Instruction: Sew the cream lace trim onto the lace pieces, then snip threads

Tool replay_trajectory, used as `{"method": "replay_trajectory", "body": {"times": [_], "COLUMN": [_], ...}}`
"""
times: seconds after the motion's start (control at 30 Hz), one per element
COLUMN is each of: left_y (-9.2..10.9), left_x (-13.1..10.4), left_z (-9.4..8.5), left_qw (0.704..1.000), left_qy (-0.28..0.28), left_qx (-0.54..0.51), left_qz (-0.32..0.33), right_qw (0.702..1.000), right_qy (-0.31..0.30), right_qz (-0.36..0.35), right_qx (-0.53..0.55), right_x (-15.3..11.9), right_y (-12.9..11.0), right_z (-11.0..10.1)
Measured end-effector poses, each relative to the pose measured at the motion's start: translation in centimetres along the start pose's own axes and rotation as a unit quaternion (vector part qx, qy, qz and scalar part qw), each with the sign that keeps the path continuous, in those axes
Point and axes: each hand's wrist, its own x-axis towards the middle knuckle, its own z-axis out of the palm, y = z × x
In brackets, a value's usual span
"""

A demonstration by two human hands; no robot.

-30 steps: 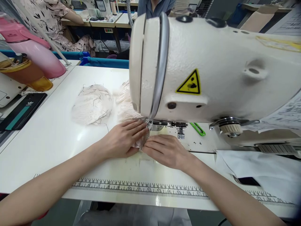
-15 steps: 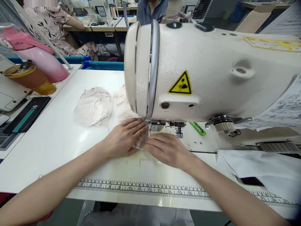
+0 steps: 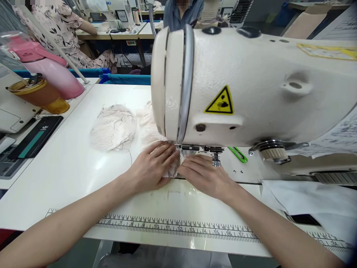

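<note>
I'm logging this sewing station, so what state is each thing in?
Left hand: flat on fabric
Right hand: fingers bent, grip unclear
Lace-trimmed fabric: partly under left hand
Sewing machine: running or stopped, can't tell
Round fabric piece: crinkled, threads loose
White cloth: rumpled
Pink bottle: capped
Green tool: lying, partly hidden

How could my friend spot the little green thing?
Find the big white sewing machine with the yellow triangle sticker. Look under its arm, back and to the right of the person's right hand. The slim tool there is bright green; its neighbours are whitish or metal.
</note>
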Motion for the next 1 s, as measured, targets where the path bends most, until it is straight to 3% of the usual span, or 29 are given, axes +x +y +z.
{"method": "replay_trajectory", "body": {"times": [0.33,0.5,0.7,0.8,1.0], "left_y": [0.0,0.0,0.2,0.3,0.1], "left_x": [-0.1,0.0,0.1,0.1,0.0], "left_z": [0.2,0.1,-0.1,-0.1,0.0], "left_qw": [1.0,1.0,0.998,0.995,0.996], "left_qy": [-0.01,-0.013,0.042,0.066,0.069], "left_qx": [-0.006,0.001,-0.018,-0.026,-0.034], "left_qz": [0.002,-0.006,0.046,0.073,0.048], "right_qw": [0.998,0.995,0.995,0.997,1.0], "right_qy": [0.024,0.02,0.032,0.039,-0.004], "right_qz": [0.009,0.052,0.04,0.015,0.008], "right_qx": [-0.055,-0.078,-0.088,-0.067,0.025], "right_x": [0.5,0.2,0.5,0.7,0.6], "right_y": [0.7,0.6,0.6,0.6,0.6], "right_z": [-1.1,-1.3,-1.6,-1.7,-0.7]}}
